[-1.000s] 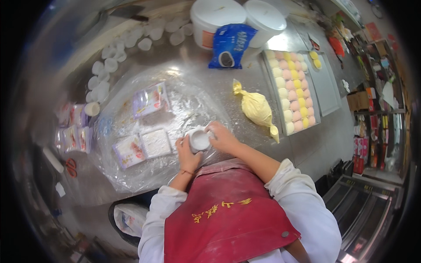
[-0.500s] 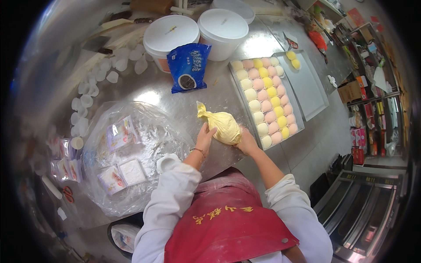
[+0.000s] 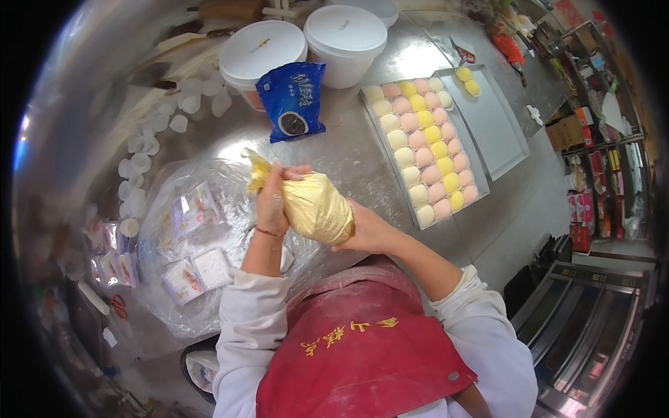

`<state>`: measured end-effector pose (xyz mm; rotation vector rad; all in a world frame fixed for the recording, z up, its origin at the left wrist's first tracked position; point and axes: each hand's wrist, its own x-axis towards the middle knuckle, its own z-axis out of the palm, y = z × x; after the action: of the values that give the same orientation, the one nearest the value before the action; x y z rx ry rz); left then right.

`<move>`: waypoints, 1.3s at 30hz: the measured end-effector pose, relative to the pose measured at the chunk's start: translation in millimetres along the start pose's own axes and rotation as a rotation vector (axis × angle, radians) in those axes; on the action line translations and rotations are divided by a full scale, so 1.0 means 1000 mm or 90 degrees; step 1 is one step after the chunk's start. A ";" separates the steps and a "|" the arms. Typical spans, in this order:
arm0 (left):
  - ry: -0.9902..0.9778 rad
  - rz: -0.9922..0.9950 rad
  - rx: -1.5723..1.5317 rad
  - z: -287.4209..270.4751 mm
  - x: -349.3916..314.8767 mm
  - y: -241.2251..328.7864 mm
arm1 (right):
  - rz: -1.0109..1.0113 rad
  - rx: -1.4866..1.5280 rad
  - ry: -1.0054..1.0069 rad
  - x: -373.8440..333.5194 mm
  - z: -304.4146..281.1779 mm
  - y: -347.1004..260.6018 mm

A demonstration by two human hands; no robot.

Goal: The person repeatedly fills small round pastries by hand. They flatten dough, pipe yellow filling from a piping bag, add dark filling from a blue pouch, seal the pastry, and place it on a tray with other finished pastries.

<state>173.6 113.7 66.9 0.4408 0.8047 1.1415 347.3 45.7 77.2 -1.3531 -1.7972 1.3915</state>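
A plump clear piping bag [image 3: 317,209] full of pale yellow filling is held between my two hands above the steel table. My left hand [image 3: 272,203] is closed around its gathered neck, with the twisted end sticking out beyond the fingers. At the bag's other end, my right hand [image 3: 365,228] grips and supports it from the side; part of those fingers is hidden behind the bag. To the right lies a tray of round cream, pink and yellow balls [image 3: 418,139] in rows. Beside it, two yellow balls [image 3: 471,88] sit on a grey tray [image 3: 493,143].
White lidded buckets [image 3: 345,56] stand at the back, a blue packet [image 3: 293,101] leaning before them. On the left, a floured plastic sheet [image 3: 160,279] carries small packets [image 3: 195,209]. Beyond are scattered white cups [image 3: 132,166] and red-handled scissors [image 3: 118,306].
The piping bag has been lifted and brought left and nearer to me. My left hand has shifted onto its neck; my right hand has followed at the other end.
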 end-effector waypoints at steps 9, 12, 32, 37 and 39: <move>0.037 0.275 -0.078 -0.002 -0.063 0.072 | -0.059 0.184 -0.070 0.034 0.072 -0.051; 0.017 0.325 -0.056 -0.011 -0.077 0.084 | -0.157 0.103 -0.007 0.047 0.098 -0.059; -0.074 0.425 0.178 -0.059 -0.101 0.085 | -0.513 -0.242 0.107 0.096 0.160 -0.041; -0.072 0.411 0.113 -0.058 -0.102 0.083 | -0.437 -0.200 0.062 0.091 0.158 -0.035; -0.061 0.381 0.097 -0.058 -0.102 0.081 | -0.442 -0.191 0.081 0.090 0.160 -0.034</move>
<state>59.7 45.2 119.1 0.8966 0.6943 1.6006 166.8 58.7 34.5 -0.7818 -2.1514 0.6742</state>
